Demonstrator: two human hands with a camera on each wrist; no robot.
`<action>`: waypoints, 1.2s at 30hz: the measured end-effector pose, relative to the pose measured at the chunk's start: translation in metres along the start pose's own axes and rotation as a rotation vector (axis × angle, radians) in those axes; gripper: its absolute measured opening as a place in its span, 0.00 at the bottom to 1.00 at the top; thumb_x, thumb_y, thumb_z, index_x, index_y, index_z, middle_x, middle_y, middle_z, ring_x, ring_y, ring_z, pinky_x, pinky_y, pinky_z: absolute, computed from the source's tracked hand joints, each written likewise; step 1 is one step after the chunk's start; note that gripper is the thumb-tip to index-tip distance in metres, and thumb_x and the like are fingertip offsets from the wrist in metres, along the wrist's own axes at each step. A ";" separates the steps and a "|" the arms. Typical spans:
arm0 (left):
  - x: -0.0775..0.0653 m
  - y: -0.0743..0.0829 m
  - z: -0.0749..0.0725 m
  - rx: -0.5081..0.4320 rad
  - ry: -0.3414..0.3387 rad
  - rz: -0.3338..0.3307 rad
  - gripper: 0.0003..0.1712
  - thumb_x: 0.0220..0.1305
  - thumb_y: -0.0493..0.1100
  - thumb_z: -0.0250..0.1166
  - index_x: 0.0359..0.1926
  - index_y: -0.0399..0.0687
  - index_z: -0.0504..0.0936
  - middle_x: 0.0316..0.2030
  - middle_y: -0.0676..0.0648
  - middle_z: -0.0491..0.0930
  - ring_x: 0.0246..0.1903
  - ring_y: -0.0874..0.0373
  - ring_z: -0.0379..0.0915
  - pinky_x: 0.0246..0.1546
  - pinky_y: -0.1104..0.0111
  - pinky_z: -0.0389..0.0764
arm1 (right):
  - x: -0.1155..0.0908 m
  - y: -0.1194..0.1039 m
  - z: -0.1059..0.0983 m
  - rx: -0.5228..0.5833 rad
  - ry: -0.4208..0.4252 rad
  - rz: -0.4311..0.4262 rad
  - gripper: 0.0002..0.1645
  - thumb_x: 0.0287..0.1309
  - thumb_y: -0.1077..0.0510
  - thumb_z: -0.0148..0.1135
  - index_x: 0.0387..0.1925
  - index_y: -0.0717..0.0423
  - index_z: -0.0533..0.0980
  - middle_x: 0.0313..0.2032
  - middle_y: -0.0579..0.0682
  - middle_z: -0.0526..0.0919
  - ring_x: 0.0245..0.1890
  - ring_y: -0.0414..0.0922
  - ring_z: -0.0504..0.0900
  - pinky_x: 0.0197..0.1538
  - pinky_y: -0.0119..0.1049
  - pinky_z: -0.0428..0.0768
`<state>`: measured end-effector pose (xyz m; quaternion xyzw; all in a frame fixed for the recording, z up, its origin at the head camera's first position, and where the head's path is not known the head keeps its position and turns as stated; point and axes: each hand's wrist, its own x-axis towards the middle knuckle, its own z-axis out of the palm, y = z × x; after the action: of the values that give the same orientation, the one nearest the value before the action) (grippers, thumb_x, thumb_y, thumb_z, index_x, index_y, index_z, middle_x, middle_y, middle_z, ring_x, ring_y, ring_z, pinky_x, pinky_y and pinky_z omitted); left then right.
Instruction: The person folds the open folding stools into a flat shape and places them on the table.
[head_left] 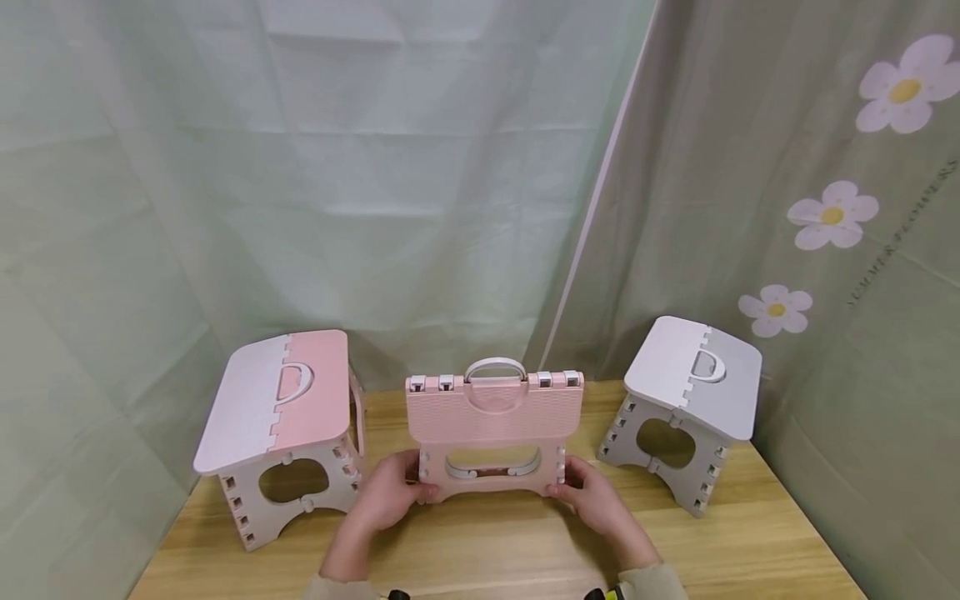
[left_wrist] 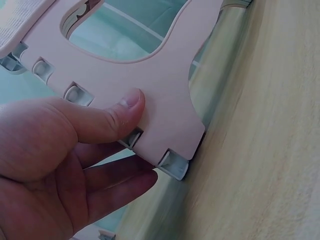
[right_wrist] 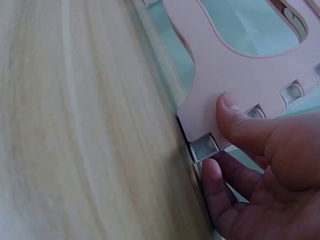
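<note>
A pink folding stool (head_left: pixel 487 423) stands upright on the table in the middle of the head view, its seat folded down in front and a white carry handle (head_left: pixel 495 363) arched on top. My left hand (head_left: pixel 387 492) pinches the lower left edge of its leg panel, thumb on the pink face and fingers behind. At the lower right edge, my right hand (head_left: pixel 595 500) grips the same way. Both wrist views show the leg panel (left_wrist: pixel 165 85) close up, with grey hinge pieces along its side and its foot at the tabletop. Some fingertips are hidden behind the panel.
An unfolded pink-and-white stool (head_left: pixel 311 392) stands on the left of the wooden table (head_left: pixel 495 550). On the right is an unfolded grey-and-white stool (head_left: pixel 727 383). A pale green curtain (head_left: pixel 412 208) with printed flowers hangs behind and at the sides.
</note>
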<state>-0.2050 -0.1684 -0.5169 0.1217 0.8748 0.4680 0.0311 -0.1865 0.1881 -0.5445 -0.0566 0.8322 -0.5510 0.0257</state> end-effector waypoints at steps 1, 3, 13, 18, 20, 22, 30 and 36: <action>0.000 0.000 0.000 -0.002 0.004 -0.001 0.24 0.59 0.38 0.81 0.55 0.37 0.86 0.42 0.49 0.87 0.40 0.56 0.82 0.37 0.66 0.83 | 0.000 0.000 0.000 0.000 -0.002 0.004 0.28 0.64 0.59 0.75 0.62 0.66 0.79 0.50 0.54 0.87 0.50 0.49 0.82 0.54 0.44 0.79; 0.000 0.001 0.000 -0.006 0.008 -0.001 0.24 0.60 0.37 0.81 0.55 0.35 0.85 0.42 0.48 0.87 0.40 0.56 0.82 0.38 0.65 0.84 | 0.001 -0.001 -0.001 0.001 -0.008 0.013 0.27 0.65 0.58 0.75 0.61 0.66 0.79 0.50 0.54 0.86 0.49 0.48 0.82 0.53 0.43 0.79; 0.000 0.005 0.000 -0.053 -0.009 -0.017 0.24 0.64 0.37 0.77 0.58 0.31 0.83 0.46 0.44 0.87 0.45 0.53 0.83 0.48 0.55 0.86 | 0.004 -0.002 -0.003 0.051 -0.042 0.015 0.17 0.70 0.63 0.69 0.56 0.69 0.78 0.46 0.55 0.85 0.44 0.47 0.80 0.45 0.36 0.79; -0.001 0.008 0.000 -0.081 0.001 -0.065 0.28 0.66 0.36 0.76 0.63 0.27 0.79 0.52 0.39 0.86 0.50 0.47 0.84 0.51 0.52 0.86 | 0.004 -0.004 -0.005 0.059 -0.071 0.016 0.18 0.71 0.63 0.68 0.57 0.71 0.78 0.45 0.55 0.85 0.42 0.47 0.80 0.43 0.36 0.79; -0.002 0.010 0.000 -0.085 0.003 -0.076 0.29 0.66 0.35 0.76 0.64 0.25 0.78 0.54 0.36 0.85 0.52 0.45 0.84 0.52 0.51 0.86 | 0.003 -0.005 -0.006 0.059 -0.083 0.021 0.19 0.71 0.62 0.68 0.57 0.71 0.78 0.45 0.54 0.85 0.41 0.47 0.80 0.42 0.35 0.79; -0.002 0.010 0.000 -0.077 0.002 -0.086 0.31 0.66 0.35 0.75 0.65 0.25 0.77 0.56 0.36 0.85 0.53 0.44 0.84 0.53 0.50 0.85 | 0.002 -0.006 -0.008 0.065 -0.093 0.028 0.20 0.71 0.62 0.68 0.57 0.72 0.78 0.44 0.54 0.85 0.41 0.46 0.80 0.42 0.35 0.79; -0.003 0.015 0.004 -0.121 -0.010 -0.051 0.29 0.68 0.35 0.74 0.64 0.24 0.77 0.54 0.36 0.85 0.52 0.45 0.84 0.52 0.51 0.86 | -0.002 -0.009 -0.017 0.081 -0.123 0.024 0.22 0.72 0.63 0.68 0.58 0.77 0.76 0.44 0.55 0.85 0.40 0.45 0.80 0.42 0.35 0.79; -0.004 0.020 0.009 -0.175 -0.014 -0.068 0.26 0.71 0.36 0.71 0.63 0.25 0.77 0.53 0.37 0.85 0.51 0.46 0.83 0.51 0.53 0.86 | -0.007 -0.012 -0.027 0.092 -0.148 0.047 0.25 0.74 0.62 0.66 0.61 0.79 0.74 0.47 0.57 0.86 0.43 0.46 0.82 0.45 0.38 0.82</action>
<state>-0.1955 -0.1514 -0.5061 0.0923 0.8340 0.5403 0.0635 -0.1817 0.2084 -0.5228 -0.0765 0.8029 -0.5823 0.1025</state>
